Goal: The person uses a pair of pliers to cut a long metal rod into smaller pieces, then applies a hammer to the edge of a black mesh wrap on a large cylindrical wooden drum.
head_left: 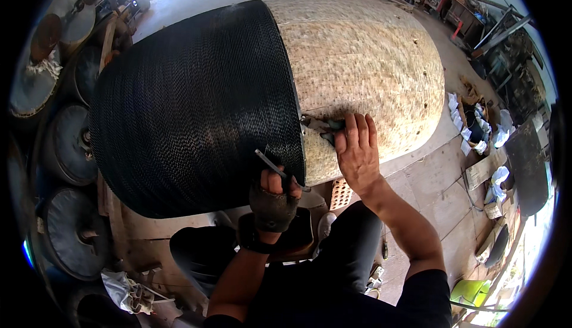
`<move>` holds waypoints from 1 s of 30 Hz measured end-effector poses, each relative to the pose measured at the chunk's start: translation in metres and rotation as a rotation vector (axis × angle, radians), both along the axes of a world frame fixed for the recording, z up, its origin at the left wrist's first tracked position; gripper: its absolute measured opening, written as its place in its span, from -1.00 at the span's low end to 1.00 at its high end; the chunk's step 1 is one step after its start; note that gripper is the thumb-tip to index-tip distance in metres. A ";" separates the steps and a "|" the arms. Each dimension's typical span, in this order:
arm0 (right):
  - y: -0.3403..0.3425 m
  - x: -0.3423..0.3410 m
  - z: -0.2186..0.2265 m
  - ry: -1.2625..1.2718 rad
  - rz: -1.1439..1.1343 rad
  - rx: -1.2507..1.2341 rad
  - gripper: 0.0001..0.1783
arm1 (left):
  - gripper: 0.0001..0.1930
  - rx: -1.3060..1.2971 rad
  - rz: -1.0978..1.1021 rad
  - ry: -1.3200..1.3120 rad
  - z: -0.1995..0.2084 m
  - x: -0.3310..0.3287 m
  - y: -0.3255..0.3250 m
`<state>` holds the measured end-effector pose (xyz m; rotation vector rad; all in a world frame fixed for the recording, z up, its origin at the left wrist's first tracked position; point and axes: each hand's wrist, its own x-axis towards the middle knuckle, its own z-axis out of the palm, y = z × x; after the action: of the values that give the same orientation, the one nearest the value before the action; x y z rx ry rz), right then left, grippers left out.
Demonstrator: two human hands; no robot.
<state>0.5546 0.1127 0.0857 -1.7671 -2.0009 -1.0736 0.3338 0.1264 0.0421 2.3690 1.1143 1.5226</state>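
A large drum lies on its side before me. Its left part has a black, finely ridged covering (196,107); its right part is pale, pitted wood (363,60). My right hand (358,152), bare, is closed on the dark green handles of pliers (325,126). The jaws of the pliers are at the edge of the black covering, where small details are hard to make out. My left hand (274,206), in a dark fingerless glove, grips a slim grey metal bar (268,161) in front of the drum's lower black part. The bar slants down to the right.
Several round metal discs or drum ends (71,232) line the left side. To the right are an open sack (475,122), a dark panel (530,167) and a lime-green bucket (471,292). A perforated brick (341,194) sits under the drum. A screwdriver (385,249) lies by my right leg.
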 end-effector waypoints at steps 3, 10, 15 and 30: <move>0.005 0.005 0.009 -0.086 -0.004 -0.078 -0.68 | -0.68 -0.020 -0.006 0.007 0.003 -0.005 0.000; 0.001 0.007 0.018 0.129 0.126 -0.154 -0.87 | -0.70 0.037 -0.007 -0.030 0.002 -0.003 0.002; -0.020 -0.022 0.020 0.643 0.155 -0.291 -0.79 | -0.67 0.051 0.008 -0.022 -0.004 -0.004 0.004; -0.025 -0.084 0.010 0.733 -0.102 -0.250 -0.71 | -0.65 -0.029 0.002 -0.007 -0.007 -0.009 0.003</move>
<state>0.4709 0.0881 0.0958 -2.0035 -1.6262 -0.1267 0.3246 0.1290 0.0347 2.3423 1.1301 1.5035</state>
